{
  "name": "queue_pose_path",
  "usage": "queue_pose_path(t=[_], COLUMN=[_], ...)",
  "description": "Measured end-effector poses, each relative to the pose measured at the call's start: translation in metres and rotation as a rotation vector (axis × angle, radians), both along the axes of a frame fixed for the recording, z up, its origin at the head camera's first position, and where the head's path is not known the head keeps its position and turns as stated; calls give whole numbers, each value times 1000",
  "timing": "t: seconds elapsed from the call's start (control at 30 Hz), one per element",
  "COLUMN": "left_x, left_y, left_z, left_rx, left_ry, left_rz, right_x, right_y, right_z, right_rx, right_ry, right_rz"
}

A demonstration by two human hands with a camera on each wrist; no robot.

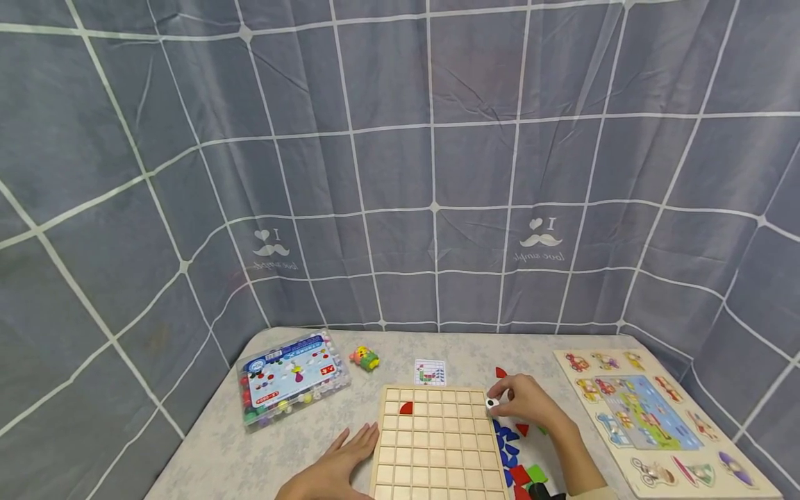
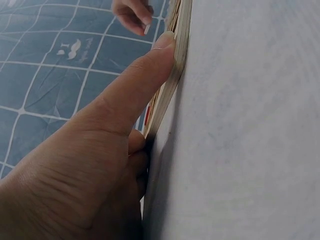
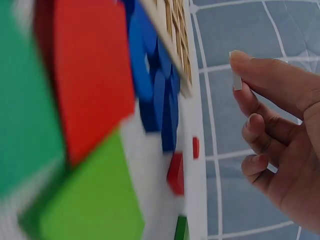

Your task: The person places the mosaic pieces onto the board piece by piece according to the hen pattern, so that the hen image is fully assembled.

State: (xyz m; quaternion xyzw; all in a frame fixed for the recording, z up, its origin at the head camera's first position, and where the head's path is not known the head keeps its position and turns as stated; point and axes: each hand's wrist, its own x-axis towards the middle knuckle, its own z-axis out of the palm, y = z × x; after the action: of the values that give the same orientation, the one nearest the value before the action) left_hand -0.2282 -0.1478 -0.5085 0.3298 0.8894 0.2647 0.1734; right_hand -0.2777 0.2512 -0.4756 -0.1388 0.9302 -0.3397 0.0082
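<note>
Left grip: the left hand (image 1: 337, 464) holds nothing, its straight fingers resting along the left edge of the grid board (image 1: 434, 457); light, even pressure should keep the board from sliding.
Square blocks: red and green blocks (image 1: 520, 475) lie right of the board's nearer part; the right sleeve should clear them.
Blue pieces: a cluster of blue pieces (image 1: 507, 444) sits close against the board's right side.
Right grip: the right hand (image 1: 534, 401) narrows to a thumb-and-finger pinch on a thin white tile (image 1: 493, 400) with a black dot.
White tile: by the board's far right corner; best levelled over a cell, dot up, before letting go.
Red quarter: one red quarter-circle (image 1: 407, 408) fills a cell, second from the board's left and far edges; avoid knocking it.
Pattern card: just beyond the board's far edge, the card (image 1: 430, 372) is probably worth checking for the cell.
</note>
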Motion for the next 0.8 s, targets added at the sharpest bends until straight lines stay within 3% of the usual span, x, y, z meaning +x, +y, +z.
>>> queue_pose_path(t=[0.3, 0.57, 0.8], left_x=[0, 0, 0], left_y=[0, -4, -3], left_z=[0, -1, -1], left_rx=[5, 1, 1], left_ry=[-12, 14, -8], left_rz=[3, -17, -1], right_x=[-3, -2, -3], right_y=[-28, -52, -66], right_z=[6, 9, 9], right_rx=[-16, -44, 2], right_ry=[17, -34, -29], right_rz=[79, 143, 166])
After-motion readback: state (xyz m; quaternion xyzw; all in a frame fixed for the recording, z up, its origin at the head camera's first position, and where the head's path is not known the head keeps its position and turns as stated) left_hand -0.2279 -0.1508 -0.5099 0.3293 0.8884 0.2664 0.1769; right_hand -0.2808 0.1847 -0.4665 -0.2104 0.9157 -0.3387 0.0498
